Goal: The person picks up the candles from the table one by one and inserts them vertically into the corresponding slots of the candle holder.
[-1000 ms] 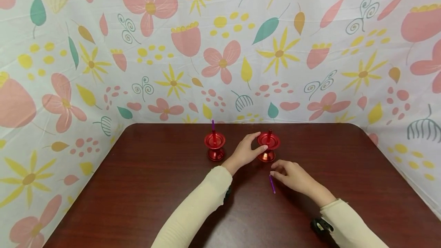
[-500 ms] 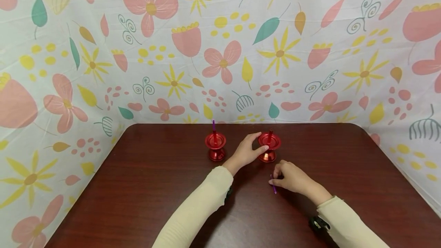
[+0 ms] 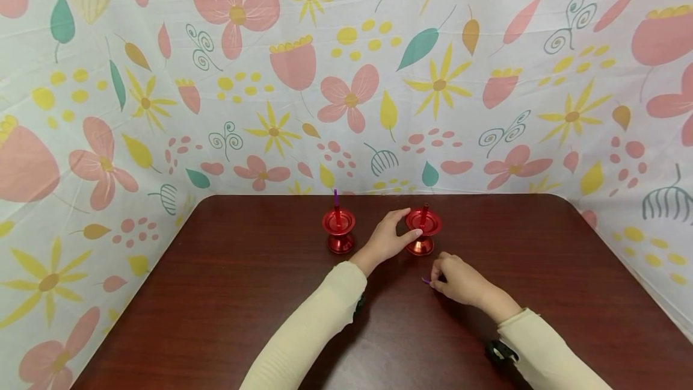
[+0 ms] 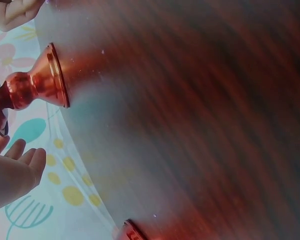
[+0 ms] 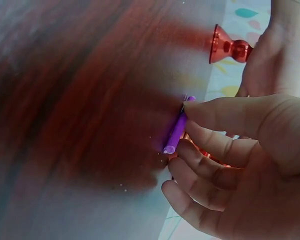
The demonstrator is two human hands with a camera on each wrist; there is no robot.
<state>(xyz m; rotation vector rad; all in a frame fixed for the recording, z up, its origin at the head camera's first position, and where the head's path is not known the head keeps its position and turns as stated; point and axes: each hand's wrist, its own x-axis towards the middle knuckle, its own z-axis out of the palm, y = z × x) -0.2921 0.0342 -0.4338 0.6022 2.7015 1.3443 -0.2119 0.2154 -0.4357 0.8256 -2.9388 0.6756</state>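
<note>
My left hand holds the dish of a shiny red metal candle holder, thumb at the front of the rim and fingers at its left side. A red tube stands up from the dish. In the left wrist view the holder's flared foot meets the table. In front of this holder, low over the tabletop, my right hand pinches a thin purple candle between thumb and index finger, its other fingers curled below. Only a short end of the candle shows in the head view.
A second red candle holder stands to the left, a purple candle upright in its tube. The dark brown wooden table ends at the back against a flower-patterned cloth, which also hangs along both sides.
My right hand has shifted over the lying purple candle, taken it between thumb and index finger and turned it, so less of it shows. My left hand stays at the right-hand holder.
</note>
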